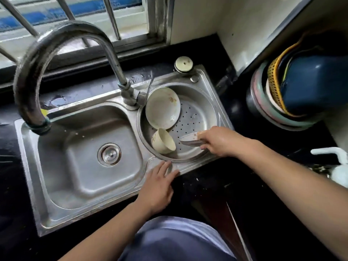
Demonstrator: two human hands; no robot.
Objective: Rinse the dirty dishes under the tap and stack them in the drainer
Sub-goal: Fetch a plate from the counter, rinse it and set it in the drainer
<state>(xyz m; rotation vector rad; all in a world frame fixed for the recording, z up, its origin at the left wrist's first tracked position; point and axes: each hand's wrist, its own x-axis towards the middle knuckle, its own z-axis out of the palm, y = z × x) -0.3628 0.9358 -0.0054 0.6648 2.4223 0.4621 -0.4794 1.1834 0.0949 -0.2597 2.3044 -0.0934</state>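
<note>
A round perforated steel drainer (199,117) fills the right half of the sink. In it a stained white plate (162,108) leans against the left wall, and a cream cup (163,141) lies on its side below it. My right hand (220,141) grips the rim of a small shallow dish (189,139), held tilted just above the drainer's front. My left hand (158,183) rests flat on the sink's front edge, fingers apart, holding nothing. The curved tap (37,76) arches over the left basin (84,162); no water runs.
A stack of plastic basins and a yellow basket (293,91) stands on the black counter at the right. A round cap (184,64) sits at the sink's back corner. A white bottle pump (331,159) is at the right edge. A barred window lies behind.
</note>
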